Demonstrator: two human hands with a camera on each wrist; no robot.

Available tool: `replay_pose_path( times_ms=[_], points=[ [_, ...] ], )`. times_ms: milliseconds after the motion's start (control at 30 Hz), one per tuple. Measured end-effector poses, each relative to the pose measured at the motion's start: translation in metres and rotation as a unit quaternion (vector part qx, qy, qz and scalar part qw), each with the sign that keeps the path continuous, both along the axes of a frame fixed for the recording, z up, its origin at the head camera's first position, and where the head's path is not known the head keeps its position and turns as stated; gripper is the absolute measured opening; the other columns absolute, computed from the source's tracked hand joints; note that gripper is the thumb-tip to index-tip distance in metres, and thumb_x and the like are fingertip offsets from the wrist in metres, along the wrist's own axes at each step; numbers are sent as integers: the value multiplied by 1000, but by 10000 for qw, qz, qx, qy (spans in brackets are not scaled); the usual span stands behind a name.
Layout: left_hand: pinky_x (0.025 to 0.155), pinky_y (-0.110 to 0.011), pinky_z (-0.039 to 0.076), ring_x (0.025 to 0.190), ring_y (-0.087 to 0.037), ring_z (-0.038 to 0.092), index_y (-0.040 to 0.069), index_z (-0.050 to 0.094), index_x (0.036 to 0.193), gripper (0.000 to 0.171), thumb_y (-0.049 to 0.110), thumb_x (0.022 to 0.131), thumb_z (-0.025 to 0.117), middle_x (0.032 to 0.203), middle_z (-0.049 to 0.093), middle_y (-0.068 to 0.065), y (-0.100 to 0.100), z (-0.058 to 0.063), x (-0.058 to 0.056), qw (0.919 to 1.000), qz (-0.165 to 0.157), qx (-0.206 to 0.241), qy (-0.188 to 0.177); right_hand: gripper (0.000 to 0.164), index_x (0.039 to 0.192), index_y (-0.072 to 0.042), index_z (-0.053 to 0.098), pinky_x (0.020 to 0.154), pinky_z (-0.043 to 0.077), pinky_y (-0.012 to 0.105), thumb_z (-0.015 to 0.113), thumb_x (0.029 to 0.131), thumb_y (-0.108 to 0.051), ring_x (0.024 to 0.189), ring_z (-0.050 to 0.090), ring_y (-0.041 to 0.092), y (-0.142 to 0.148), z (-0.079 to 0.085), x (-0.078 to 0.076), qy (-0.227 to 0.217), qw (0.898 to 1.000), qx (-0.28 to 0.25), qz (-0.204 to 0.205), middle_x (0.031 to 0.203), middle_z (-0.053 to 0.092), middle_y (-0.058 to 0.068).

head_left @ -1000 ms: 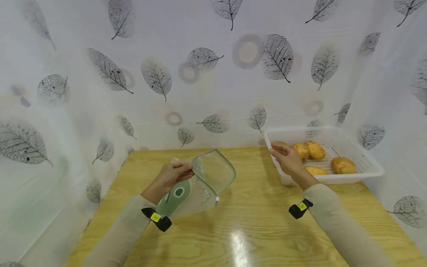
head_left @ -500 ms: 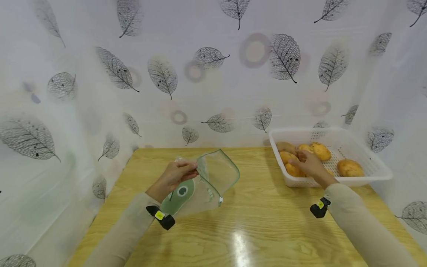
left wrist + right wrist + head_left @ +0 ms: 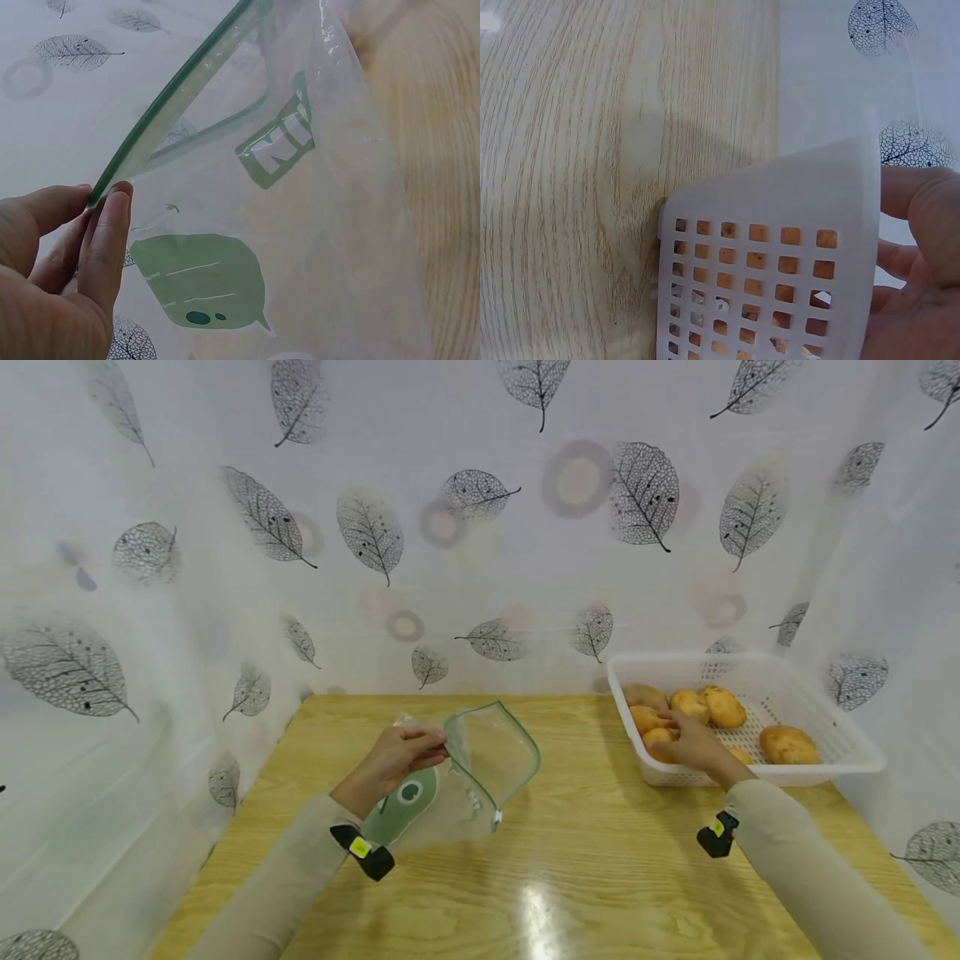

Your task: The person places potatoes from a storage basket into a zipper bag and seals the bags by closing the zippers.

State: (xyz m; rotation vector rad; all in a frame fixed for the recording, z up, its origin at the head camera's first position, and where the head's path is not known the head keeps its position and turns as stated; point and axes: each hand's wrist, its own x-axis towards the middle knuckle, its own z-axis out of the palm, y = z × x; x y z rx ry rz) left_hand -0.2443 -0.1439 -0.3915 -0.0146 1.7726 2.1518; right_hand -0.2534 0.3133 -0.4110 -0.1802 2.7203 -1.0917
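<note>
My left hand (image 3: 397,756) pinches the green-edged rim of a clear zip bag (image 3: 450,810) between thumb and fingers. The bag's mouth gapes, and a white slider (image 3: 498,817) sits at its near corner. Printed on its side are green shapes. My right hand (image 3: 697,745) reaches down into a white perforated plastic basket (image 3: 840,727). Its fingers and thumb lie at a potato (image 3: 657,743) by the basket's left wall; whether they grip it is not clear. In the right wrist view the basket wall hides the fingertips.
Several more potatoes lie in the basket, among them one potato (image 3: 789,745) on the right and another potato (image 3: 724,707) behind the hand. A wooden table (image 3: 570,877) carries everything. A leaf-printed curtain (image 3: 480,577) closes off the back and sides.
My right hand has moved from above the basket's left rim to the right and down among the potatoes. The left hand still holds the bag, almost in place. The view has shifted slightly.
</note>
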Motion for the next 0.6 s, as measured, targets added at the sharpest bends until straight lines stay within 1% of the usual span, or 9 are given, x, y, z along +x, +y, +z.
replay_pose_path(
  times_ms=[133,333,400,500,600],
  points=[
    [72,-24,61,73,-14,69,-7,66,106,17,2,93,61,81,70,-8,1,0,0,10000,25,17,-39,78,146,11,22,99,42,64,64,93,-27,125,35,55,0,-1,0,-21,9999,159,-25,142,28,40],
    [72,-24,61,73,-14,69,-4,68,101,12,3,93,61,83,70,-10,1,0,0,10000,49,7,-16,76,145,11,23,102,38,65,65,91,-20,127,32,56,0,-1,1,-140,9993,310,-167,142,27,40],
    [72,-23,61,73,-14,69,-6,67,104,15,3,94,61,83,70,-10,2,-1,0,10000,58,-8,-16,75,144,12,25,102,38,65,66,89,-19,126,33,56,-1,0,1,-129,9990,384,-199,141,29,41],
    [72,-23,61,73,-14,69,-11,62,112,23,3,94,60,83,70,-10,2,-1,0,9999,65,-67,-39,74,142,13,28,100,40,64,67,88,-17,123,36,55,-2,1,2,-93,9986,473,-211,139,31,41],
    [73,-23,61,73,-14,69,-13,58,117,28,3,94,60,82,70,-9,2,-1,0,9999,68,-102,-78,72,141,14,30,97,42,64,68,88,-17,121,38,55,-3,2,2,-85,9984,524,-216,136,34,41]
  ],
)
